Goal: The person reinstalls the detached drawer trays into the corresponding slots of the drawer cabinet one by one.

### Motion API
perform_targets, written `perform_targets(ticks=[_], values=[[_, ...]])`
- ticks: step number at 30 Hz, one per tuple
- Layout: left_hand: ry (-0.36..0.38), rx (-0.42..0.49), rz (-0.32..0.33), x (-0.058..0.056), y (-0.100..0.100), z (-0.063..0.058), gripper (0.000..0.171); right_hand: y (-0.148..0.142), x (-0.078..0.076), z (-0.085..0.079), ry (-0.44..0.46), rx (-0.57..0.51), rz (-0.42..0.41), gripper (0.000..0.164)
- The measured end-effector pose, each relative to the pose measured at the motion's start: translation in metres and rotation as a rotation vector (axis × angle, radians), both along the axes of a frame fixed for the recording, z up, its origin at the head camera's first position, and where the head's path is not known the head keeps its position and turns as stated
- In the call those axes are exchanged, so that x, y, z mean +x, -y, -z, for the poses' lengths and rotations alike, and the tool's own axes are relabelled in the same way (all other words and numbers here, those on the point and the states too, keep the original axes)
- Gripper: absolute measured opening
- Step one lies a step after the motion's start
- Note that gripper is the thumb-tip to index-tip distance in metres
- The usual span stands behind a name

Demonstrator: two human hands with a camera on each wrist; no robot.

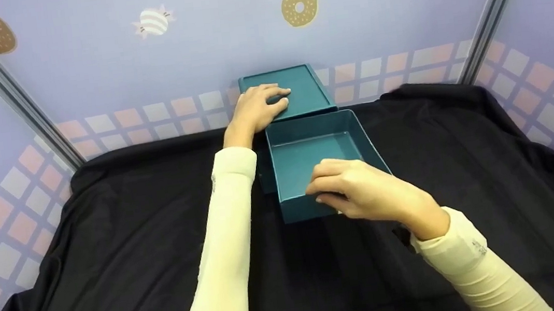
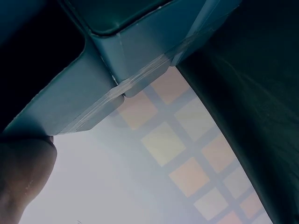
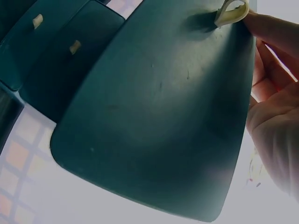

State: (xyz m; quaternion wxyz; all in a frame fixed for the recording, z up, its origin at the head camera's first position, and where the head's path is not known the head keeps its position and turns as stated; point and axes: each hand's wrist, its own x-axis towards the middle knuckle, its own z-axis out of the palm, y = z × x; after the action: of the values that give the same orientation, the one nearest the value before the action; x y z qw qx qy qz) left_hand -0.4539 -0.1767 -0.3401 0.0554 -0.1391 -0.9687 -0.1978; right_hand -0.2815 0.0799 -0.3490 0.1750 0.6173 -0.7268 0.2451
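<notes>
A teal drawer juts out toward me from a small teal cabinet against the back wall. My left hand rests on the cabinet's top near its left edge, fingers spread. At the drawer's front rim, my right hand grips the front panel with bent fingers and thumb. In the right wrist view the teal drawer front fills the middle, with a cream loop pull by the fingers. Clear tape runs along the cabinet's side in the left wrist view.
Other drawer fronts with small cream pulls show beside the open one in the right wrist view. Black cloth covers the table. Lilac walls with printed doughnuts and checks stand behind and at both sides.
</notes>
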Motion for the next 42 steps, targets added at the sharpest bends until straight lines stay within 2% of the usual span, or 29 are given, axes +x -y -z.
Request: perform_targets(ticks=[13,42], values=[[0.013,-0.017,-0.011,0.004,-0.002,-0.002,0.045,0.017,0.003,0.005,-0.055,0.021,-0.015,0.018],[0.012,-0.008,-0.010,0.002,-0.001,-0.001,0.045,0.013,-0.004,0.013,-0.066,0.014,-0.009,0.019]])
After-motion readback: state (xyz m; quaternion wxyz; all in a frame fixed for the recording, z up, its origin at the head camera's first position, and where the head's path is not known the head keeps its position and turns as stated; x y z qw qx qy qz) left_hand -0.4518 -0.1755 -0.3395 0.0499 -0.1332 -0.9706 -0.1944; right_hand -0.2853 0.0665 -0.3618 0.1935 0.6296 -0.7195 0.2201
